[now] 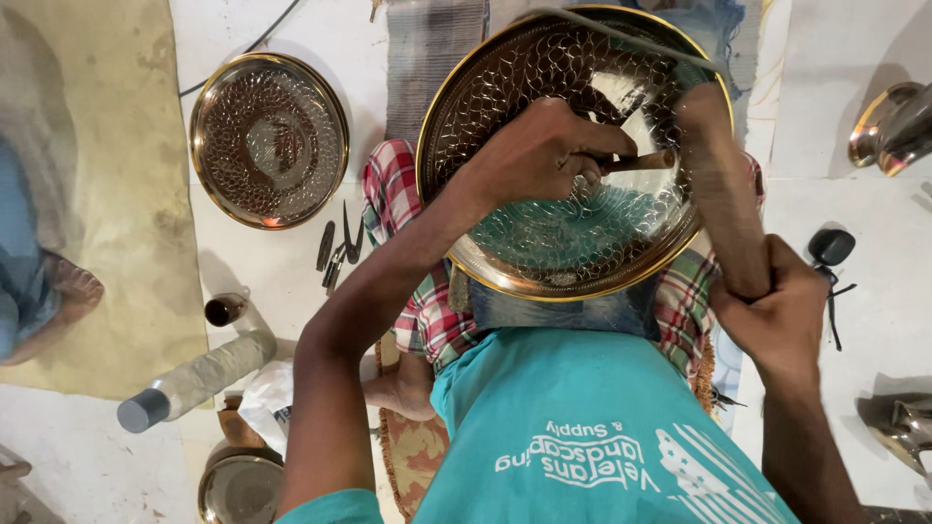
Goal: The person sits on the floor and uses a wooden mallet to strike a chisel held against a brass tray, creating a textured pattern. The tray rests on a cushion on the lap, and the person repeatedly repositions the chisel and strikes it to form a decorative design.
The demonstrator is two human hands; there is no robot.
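Note:
A large round brass plate (505,87) with a hammered scale pattern rests on my lap. My left hand (539,155) lies on its centre, shut on a short wooden-handled punch (646,161) pressed to the metal. My right hand (777,311) grips the handle of a wooden mallet (718,184), whose blurred head is over the plate's right side near the punch.
A second patterned brass plate (269,141) lies on the floor to the left. Pliers and small tools (340,247) lie below it. A grey-capped bottle (194,378), metal vessels (893,126) at right, a black tool (830,252) and another person's foot (68,291) are around.

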